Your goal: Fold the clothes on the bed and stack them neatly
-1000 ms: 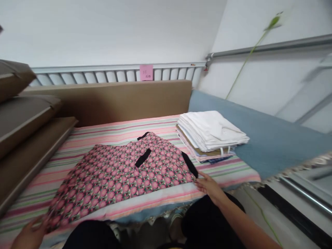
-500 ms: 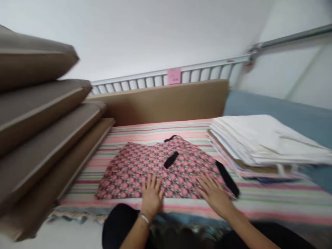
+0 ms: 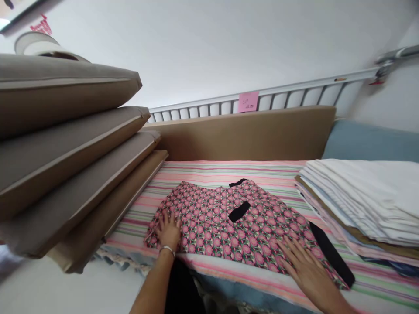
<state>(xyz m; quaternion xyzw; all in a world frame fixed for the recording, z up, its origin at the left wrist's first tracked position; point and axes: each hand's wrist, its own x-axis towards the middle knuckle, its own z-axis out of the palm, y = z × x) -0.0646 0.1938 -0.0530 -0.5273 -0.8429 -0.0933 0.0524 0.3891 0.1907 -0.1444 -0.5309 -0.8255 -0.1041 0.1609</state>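
Observation:
A pink floral garment [image 3: 209,222] with black trim lies spread out on a striped cloth [image 3: 140,213]. One black cuff [image 3: 239,211] rests across its middle, and a wide black band [image 3: 332,255] edges its right end. My left hand [image 3: 168,231], a bracelet at the wrist, lies on the garment's left part with fingers spread. Flat on the lower right of the fabric is my right hand [image 3: 303,268], its fingers stretched out. Neither hand grips the cloth.
Folded clothes [image 3: 363,196], white ones on top, are stacked on the right. Thick brown-grey cushions [image 3: 75,161] pile up on the left. Behind stand a long brown padded board [image 3: 242,137] and a white rail [image 3: 203,109] bearing a pink note [image 3: 248,101].
My left hand has slid left across the garment, and my right hand lies nearer its right end. The hands are farther apart. The view has shifted, moving the scene rightward.

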